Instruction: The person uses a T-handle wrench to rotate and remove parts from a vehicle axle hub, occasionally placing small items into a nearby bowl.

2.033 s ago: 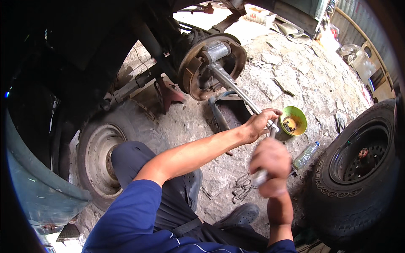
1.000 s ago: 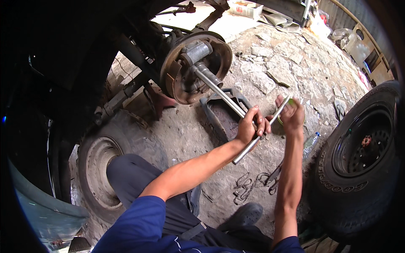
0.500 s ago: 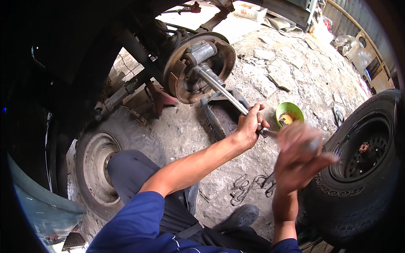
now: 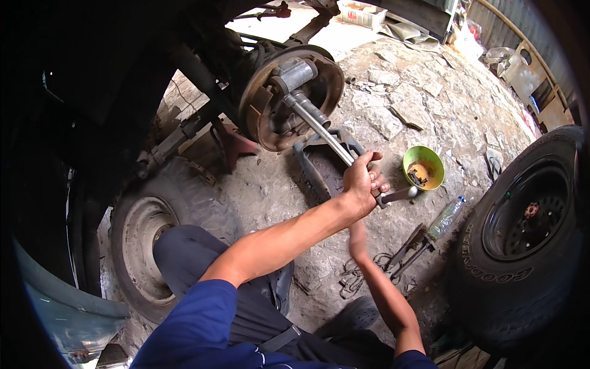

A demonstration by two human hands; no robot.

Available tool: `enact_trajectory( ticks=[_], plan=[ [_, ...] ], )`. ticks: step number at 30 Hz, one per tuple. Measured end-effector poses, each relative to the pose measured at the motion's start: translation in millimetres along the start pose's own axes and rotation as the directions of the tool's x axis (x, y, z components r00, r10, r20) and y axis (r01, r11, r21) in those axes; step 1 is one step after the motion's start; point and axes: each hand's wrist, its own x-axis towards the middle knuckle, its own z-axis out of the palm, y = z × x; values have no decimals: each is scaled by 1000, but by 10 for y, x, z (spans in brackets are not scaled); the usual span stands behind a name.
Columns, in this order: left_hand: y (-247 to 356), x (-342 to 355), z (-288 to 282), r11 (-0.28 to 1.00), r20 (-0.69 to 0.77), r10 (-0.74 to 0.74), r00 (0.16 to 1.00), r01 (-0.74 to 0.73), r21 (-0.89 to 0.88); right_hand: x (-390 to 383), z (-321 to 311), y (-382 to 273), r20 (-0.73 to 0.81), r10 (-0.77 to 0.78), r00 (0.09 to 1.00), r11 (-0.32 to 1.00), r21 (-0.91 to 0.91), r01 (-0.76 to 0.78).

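Note:
My left hand [image 4: 361,181] is wrapped round the near end of a long metal bar [image 4: 326,138]. The bar slants up and away to the middle of a rusty brake drum or backing plate [image 4: 264,117], where a thick silvery cylinder [image 4: 296,75] sits. Just past my left fingers, a short handle with a rounded end [image 4: 402,195] sticks out sideways. My right hand [image 4: 357,238] is beneath my left forearm, blurred and partly covered by it, so its fingers cannot be made out.
A green bowl [image 4: 433,161] with brownish contents and dark bits stands on the stone floor. A jack-like tool [image 4: 409,252] and a plastic bottle [image 4: 447,218] lie closer in. One tyre [image 4: 473,295] is at right, another wheel [image 4: 144,237] at left. A red stand [image 4: 232,147] is under the vehicle.
My right hand has swung down and left from beside the bar's handle to beneath my left forearm, uncovering the handle and bottle. My left hand keeps its grip, shifted very slightly.

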Motion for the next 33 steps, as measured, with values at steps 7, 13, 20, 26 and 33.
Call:
enact_trajectory(
  ticks=[7,13,20,26,33],
  plan=[
    [102,-96,64,991,39,28,999,-23,-132,625,-147,-1198,-27,230,973,497,863,-94],
    [167,-138,69,992,166,48,985,-27,-126,1001,-417,-2025,-210,106,972,715,695,72],
    [235,-143,68,998,61,-61,996,61,-9,681,-324,-2932,-45,-370,928,929,13,371],
    [167,17,28,999,-183,-21,983,13,-40,131,-51,-2762,411,-457,789,747,-304,591],
    [212,97,-30,992,-192,-119,974,125,19,-237,284,-2322,826,-282,488,328,-395,858]
  ],
)
